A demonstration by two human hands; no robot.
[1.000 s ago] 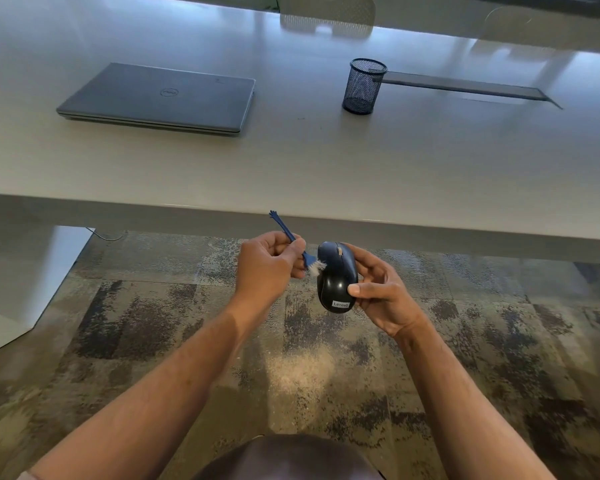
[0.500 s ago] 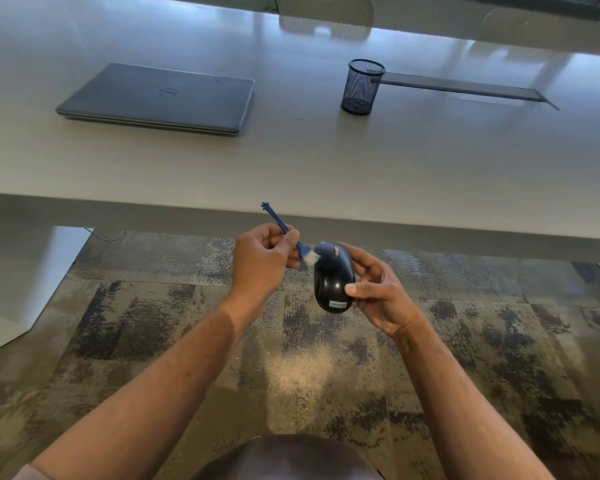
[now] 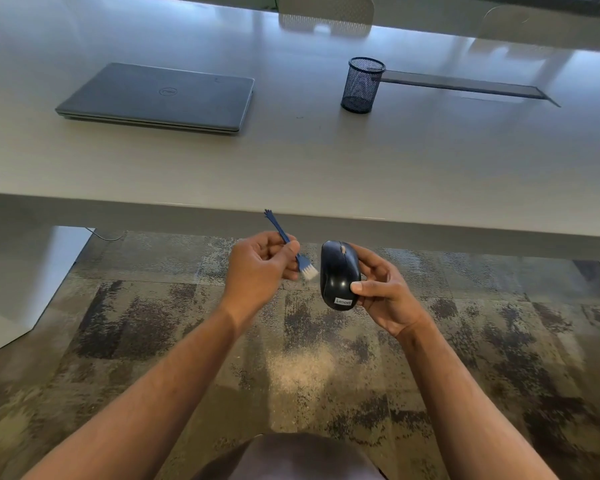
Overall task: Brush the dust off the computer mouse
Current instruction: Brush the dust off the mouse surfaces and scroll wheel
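Laptop [image 3: 160,97]: closed, grey, flat on pale table [image 3: 326,161] at 10 o'clock.
Left hand [image 3: 260,268]: curled round thin blue handle of brush [image 3: 291,252], white bristles aimed toward 3 o'clock, just beside mouse, apparently not touching.
Mouse [image 3: 338,275]: black, held at centre frame off table, above carpet; likely light, rigid, glossy shell probably slippery; best gripped by flanks, top left bare for bristles.
Right hand [image 3: 383,289]: pinching mouse, thumb on near side, fingers behind far side.
Pen cup [image 3: 362,84]: black mesh, upright at 1 o'clock, seemingly holding nothing.
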